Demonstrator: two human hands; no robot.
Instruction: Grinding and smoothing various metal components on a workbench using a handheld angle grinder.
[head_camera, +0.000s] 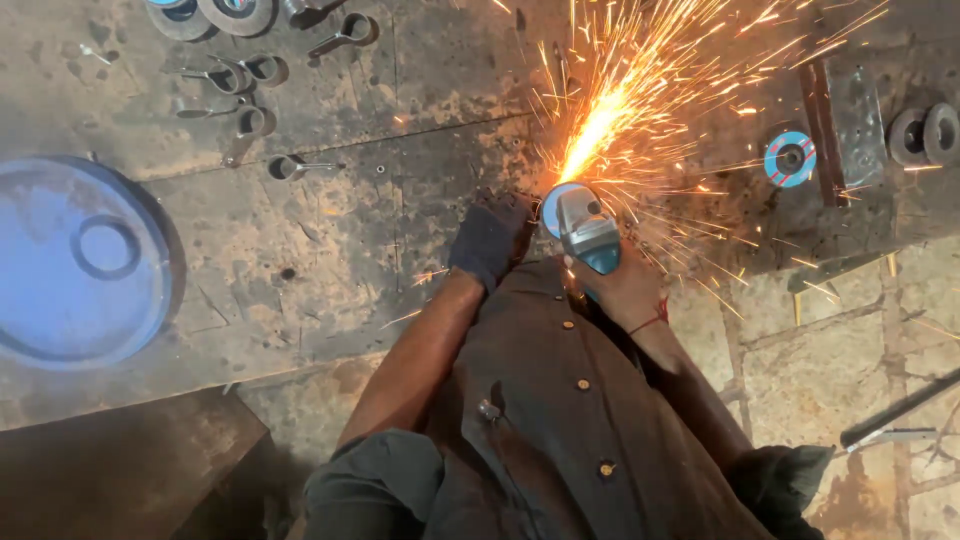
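My right hand (625, 285) grips a blue and grey angle grinder (585, 232) at the front edge of a worn steel workbench (330, 230). Its disc (553, 205) touches metal there and throws a wide fan of orange sparks (625, 95) up and to the right. My left hand (490, 238), in a dark glove, presses down on the bench just left of the disc; whatever it holds down is hidden beneath it. My dark buttoned shirt (560, 420) fills the lower middle of the view.
Several small metal ring parts with stems (250, 125) lie at the bench's upper left. A blue round drum lid (85, 265) sits at the left. A spare blue grinding disc (790, 158) and dark rings (925, 135) lie right. Stone floor (830, 380) lower right.
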